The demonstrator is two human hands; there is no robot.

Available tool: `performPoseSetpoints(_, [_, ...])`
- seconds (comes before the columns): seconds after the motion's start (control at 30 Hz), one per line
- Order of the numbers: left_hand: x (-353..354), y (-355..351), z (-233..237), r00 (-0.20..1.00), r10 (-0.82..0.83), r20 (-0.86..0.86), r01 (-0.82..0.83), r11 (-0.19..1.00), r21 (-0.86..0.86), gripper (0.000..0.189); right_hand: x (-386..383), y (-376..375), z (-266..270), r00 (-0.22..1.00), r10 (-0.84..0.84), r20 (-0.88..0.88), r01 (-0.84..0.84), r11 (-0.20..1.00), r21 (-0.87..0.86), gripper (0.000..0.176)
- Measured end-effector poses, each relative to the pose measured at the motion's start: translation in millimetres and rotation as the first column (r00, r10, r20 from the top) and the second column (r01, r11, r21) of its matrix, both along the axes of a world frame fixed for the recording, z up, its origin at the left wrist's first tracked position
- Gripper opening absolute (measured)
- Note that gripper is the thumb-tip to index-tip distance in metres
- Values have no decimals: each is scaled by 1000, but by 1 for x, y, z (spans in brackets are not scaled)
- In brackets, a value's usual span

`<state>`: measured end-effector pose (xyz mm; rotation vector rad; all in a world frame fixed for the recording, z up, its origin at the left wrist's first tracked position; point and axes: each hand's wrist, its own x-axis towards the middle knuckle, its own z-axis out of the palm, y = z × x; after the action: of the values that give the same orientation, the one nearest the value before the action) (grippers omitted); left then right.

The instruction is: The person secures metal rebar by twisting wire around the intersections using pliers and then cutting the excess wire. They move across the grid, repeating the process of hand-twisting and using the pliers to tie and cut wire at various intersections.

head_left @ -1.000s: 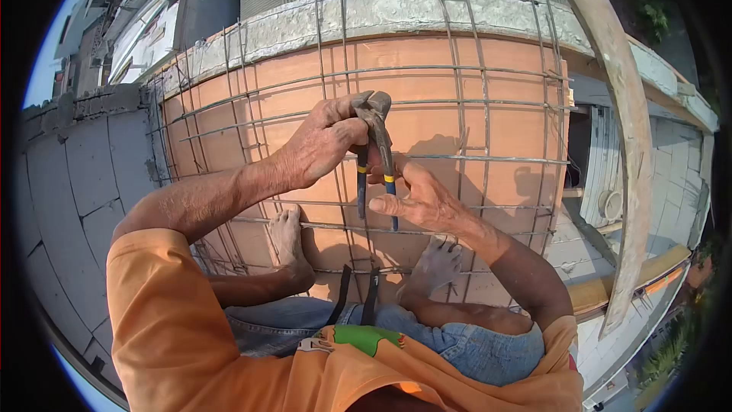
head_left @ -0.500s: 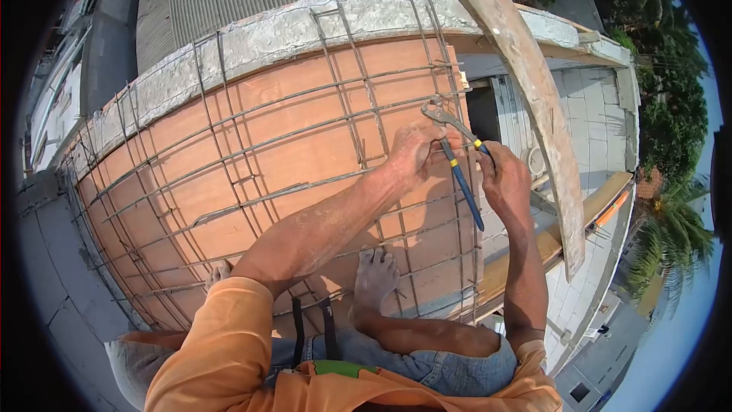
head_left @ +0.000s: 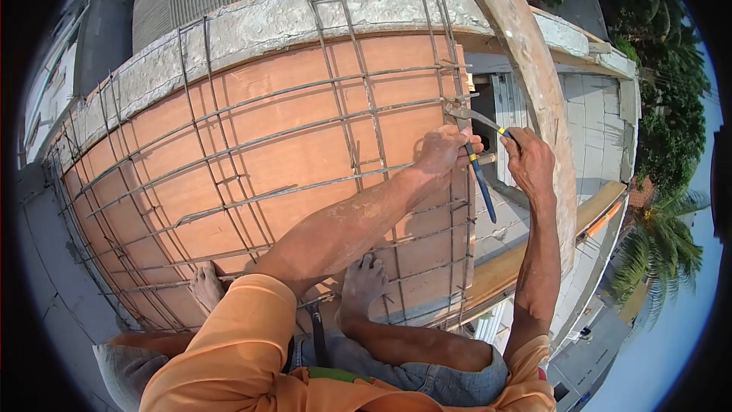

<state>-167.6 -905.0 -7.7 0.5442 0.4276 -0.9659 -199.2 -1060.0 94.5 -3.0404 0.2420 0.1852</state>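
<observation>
A pair of end-cutting pincers (head_left: 483,187) with blue handles and yellow bands has its jaws up at a crossing of steel bars near the panel's right edge. The handles are spread apart. My right hand (head_left: 531,162) is closed around the end of the upper handle. My left hand (head_left: 444,150) is closed on the other arm of the tool, just below the jaws; its fingertips are partly hidden, and any wire between them is too small to see. Beneath both hands runs the rebar mesh (head_left: 290,133), several thin bars laid crosswise over an orange-brown plywood panel (head_left: 274,91).
A rough concrete beam (head_left: 267,27) borders the panel's far side, with bars standing over it. A long weathered board (head_left: 534,69) slants past my right hand. Right of the panel is an opening with a wooden beam (head_left: 496,278). My bare feet (head_left: 364,282) rest among the bars.
Both hands and the pincers have shifted right and slightly up in view. The handles stay spread. The camera view has shifted a little, and my left foot now shows more.
</observation>
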Motion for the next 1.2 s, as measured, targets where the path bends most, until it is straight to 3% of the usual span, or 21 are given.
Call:
performPoseSetpoints(0.27, [1, -10, 0, 997, -73, -24, 72, 997, -29, 21, -2, -6, -8, 1000, -21, -2, 21, 1000, 22, 16])
performPoseSetpoints(0.6, [2, -28, -8, 997, -32, -74, 29, 999, -39, 17, -7, -9, -16, 999, 3, 47, -3, 1000, 12, 26])
performPoseSetpoints(0.7, [0, -33, -15, 997, -9, -71, 4, 997, -72, 15, -11, -2, -11, 999, -29, -42, 32, 997, 63, 41])
performPoseSetpoints(0.77, [1, -32, -11, 996, -12, -89, 10, 1000, -29, 15, -18, 0, -8, 984, 82, -156, -74, 995, 61, 64])
performPoseSetpoints(0.8, [1, -32, -11, 996, -13, -91, 10, 1000, -30, 15, -21, -1, -8, 984, 82, -158, -73, 996, 61, 64])
performPoseSetpoints(0.87, [1, -34, -10, 995, -1, -98, -3, 999, -35, 15, -26, -7, -9, 967, 157, -203, -161, 987, -4, 82])
performPoseSetpoints(0.9, [1, -34, -8, 995, 0, -100, -3, 999, -35, 15, -28, -5, -12, 966, 158, -205, -162, 987, -3, 82])
performPoseSetpoints(0.97, [2, -34, -3, 992, 16, -125, -22, 999, -49, 16, -29, -2, -22, 966, 170, -195, -228, 916, -329, 84])
performPoseSetpoints(1.0, [1, -34, -7, 992, 18, -127, -24, 999, -47, 16, -30, -2, -27, 965, 172, -197, -230, 917, -326, 84])
performPoseSetpoints(1.1, [-5, -28, -17, 998, -59, -31, 59, 998, 3, 18, -31, -3, -32, 972, 121, -200, -189, 912, -364, 81])
performPoseSetpoints(1.17, [-15, -19, -21, 996, -77, 38, 68, 977, 202, 29, -31, -3, -29, 966, 121, -228, -175, 957, -233, 77])
performPoseSetpoints(1.2, [-11, -14, -15, 997, -74, 39, 64, 977, 204, 29, -30, -3, -27, 966, 125, -227, -178, 957, -231, 77])
